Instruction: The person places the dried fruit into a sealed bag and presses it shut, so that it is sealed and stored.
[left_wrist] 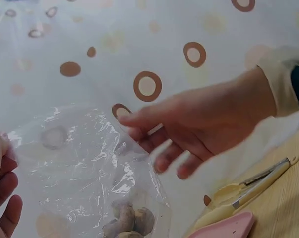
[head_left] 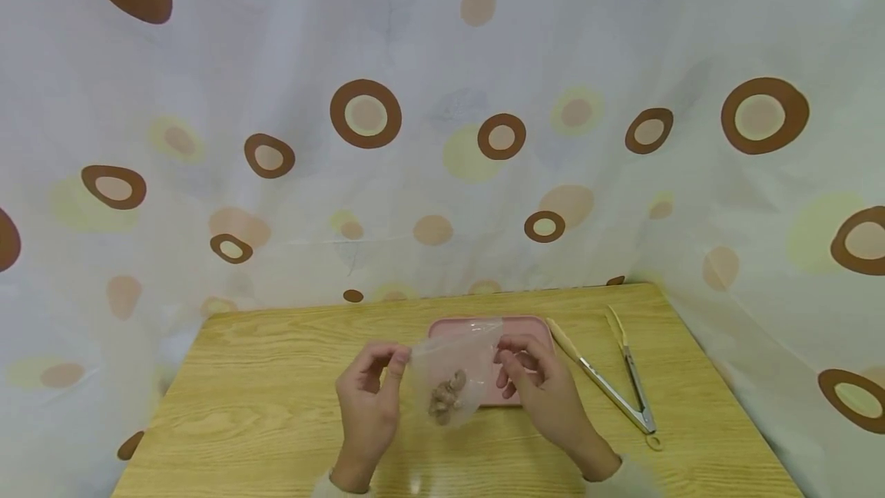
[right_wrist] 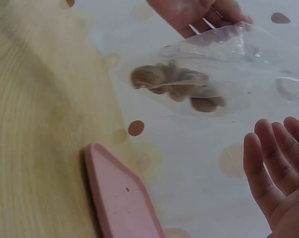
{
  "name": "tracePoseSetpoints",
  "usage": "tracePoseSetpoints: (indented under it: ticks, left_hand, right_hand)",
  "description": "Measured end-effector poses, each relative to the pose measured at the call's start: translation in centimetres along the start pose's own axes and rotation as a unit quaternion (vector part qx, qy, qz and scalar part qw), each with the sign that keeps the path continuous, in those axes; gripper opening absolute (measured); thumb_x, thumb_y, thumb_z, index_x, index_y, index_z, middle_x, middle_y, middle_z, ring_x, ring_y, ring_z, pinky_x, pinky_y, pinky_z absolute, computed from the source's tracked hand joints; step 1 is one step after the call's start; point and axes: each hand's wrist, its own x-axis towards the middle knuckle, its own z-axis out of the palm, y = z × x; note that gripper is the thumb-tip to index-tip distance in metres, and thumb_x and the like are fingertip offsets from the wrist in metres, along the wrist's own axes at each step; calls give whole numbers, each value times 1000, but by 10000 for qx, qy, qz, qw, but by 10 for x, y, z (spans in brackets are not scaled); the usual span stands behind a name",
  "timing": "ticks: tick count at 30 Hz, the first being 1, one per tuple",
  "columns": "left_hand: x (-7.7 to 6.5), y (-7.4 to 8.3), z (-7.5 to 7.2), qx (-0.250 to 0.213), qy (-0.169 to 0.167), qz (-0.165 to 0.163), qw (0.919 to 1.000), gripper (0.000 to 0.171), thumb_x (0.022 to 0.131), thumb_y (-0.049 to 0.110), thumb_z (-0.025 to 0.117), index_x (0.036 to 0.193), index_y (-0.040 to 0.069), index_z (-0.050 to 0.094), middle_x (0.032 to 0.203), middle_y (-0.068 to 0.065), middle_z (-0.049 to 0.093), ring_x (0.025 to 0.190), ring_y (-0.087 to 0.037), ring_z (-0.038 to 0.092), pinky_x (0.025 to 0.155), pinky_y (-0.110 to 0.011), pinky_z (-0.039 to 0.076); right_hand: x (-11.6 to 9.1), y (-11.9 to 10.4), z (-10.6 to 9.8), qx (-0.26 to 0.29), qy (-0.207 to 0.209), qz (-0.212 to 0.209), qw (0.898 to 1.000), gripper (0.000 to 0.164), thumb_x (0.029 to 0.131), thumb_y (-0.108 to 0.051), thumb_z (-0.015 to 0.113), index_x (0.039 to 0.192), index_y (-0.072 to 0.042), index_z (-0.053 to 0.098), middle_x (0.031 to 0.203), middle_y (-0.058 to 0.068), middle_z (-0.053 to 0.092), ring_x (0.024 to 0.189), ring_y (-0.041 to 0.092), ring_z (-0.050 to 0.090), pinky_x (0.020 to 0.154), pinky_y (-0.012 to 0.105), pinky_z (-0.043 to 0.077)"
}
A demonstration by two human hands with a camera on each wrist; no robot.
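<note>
My left hand (head_left: 369, 386) pinches the left side of a clear plastic bag (head_left: 477, 344) between thumb and fingertips. Several brown, rounded, mushroom-like pieces (head_left: 445, 398) lie bunched in the bag's lower part; they also show through the film in the left wrist view (left_wrist: 129, 223). At the bag's right edge, my right hand (head_left: 539, 383) has its fingers loosely bent. Its thumb and index finger are close to the film, though contact is unclear. In the right wrist view several of that hand's fingers (right_wrist: 278, 163) stretch out, apart from the bag.
A pink tray (head_left: 539, 329) lies on the wooden table (head_left: 276, 390) behind the bag. To its right rest spread tongs (head_left: 615, 390) with metal arms and pale yellow ends. A white, dotted curtain (head_left: 415, 183) surrounds the table's back and sides.
</note>
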Motion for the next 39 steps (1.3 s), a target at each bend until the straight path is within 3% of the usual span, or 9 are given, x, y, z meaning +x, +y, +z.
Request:
tracePoseSetpoints:
  ticks: [4,8,14,17,21,26,31,35,39]
  left_hand:
    - [8,6,2,-198,239,-272,9991,8,103,-13,62,99,-13,69,99,9,75,93,-2,71,87,-18,60]
    - [12,10,4,-253,377,-413,9981,9,104,-11,62,99,-13,69,98,11,75,91,-2,70,84,-17,60]
    - [10,8,8,-423,422,-462,9971,8,103,-12,63,97,-15,67,97,11,74,88,-1,69,82,-16,60]
    - [8,7,9,-473,424,-615,9961,9,104,-10,62,98,-16,66,96,11,73,88,0,68,81,-16,60]
    - [7,6,10,-571,431,-757,9946,10,105,-9,61,98,-17,65,95,11,73,87,-1,67,81,-16,59]
    - [4,5,12,-583,364,-904,9935,11,105,-8,62,98,-16,65,93,12,72,86,-2,67,82,-17,59]
    - [0,3,15,-570,397,-1126,9912,11,105,-7,63,99,-16,66,93,11,72,86,-2,67,82,-17,59]
    - [-1,3,16,-540,411,-1257,9897,10,105,-7,64,99,-16,66,95,11,72,87,-2,67,82,-17,60]
    - [-3,2,17,-609,319,-1352,9884,10,105,-8,62,100,-17,64,95,11,72,88,-2,68,84,-18,60]
  right_hand:
    - [-14,10,8,141,-399,348,9985,17,111,1,57,125,4,67,103,14,71,77,10,70,63,33,65]
    - [-21,15,17,253,-594,371,9972,13,107,1,64,119,-1,69,99,22,73,79,11,73,62,37,67]
    - [-21,15,27,456,-572,356,9967,6,105,0,68,110,-2,70,103,16,71,89,9,72,66,35,68]
    - [-20,15,29,654,-565,450,9952,7,107,0,66,113,2,68,113,12,69,102,6,70,76,33,69]
    - [-20,15,28,1011,-569,678,9909,15,108,1,61,121,10,63,119,5,69,104,6,73,84,35,69]
    - [-19,18,27,1425,-501,1281,9802,27,109,-2,62,129,16,57,115,-2,75,96,9,76,84,35,69]
    - [-19,19,26,1879,-462,2046,9595,36,111,-9,62,133,19,55,111,-7,77,99,8,75,87,27,67]
    - [-20,20,27,2102,-540,2303,9486,42,109,-5,63,136,25,53,109,-9,78,97,6,75,88,23,65]
    - [-20,24,30,2368,-525,2620,9341,44,109,-4,63,142,22,51,109,-9,78,99,5,75,90,22,65]
